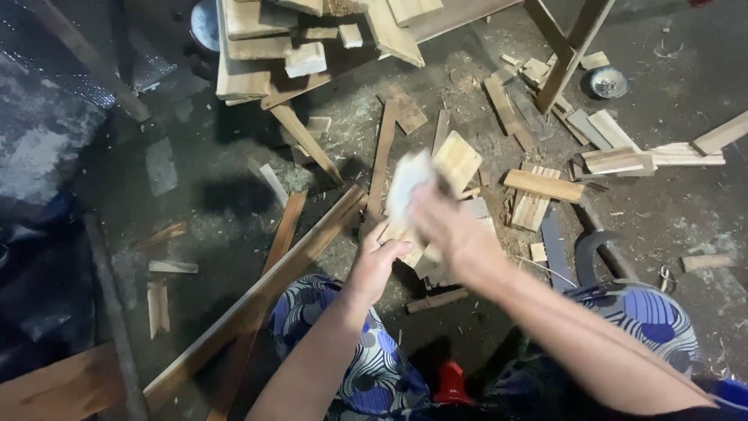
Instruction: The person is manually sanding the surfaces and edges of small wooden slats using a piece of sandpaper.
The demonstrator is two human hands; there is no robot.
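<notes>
Two bare hands work a small wooden block above a floor littered with offcuts.

Fingers of the left hand are closed around the block's lower end, holding it over the dark floor between the person's knees. A blurred right hand presses a pale, crumpled sheet against the block's upper face, gripping it. Long wooden slats lie just left of the hands; short planks are scattered to the right, and a stack of boards sits farther off.
</notes>
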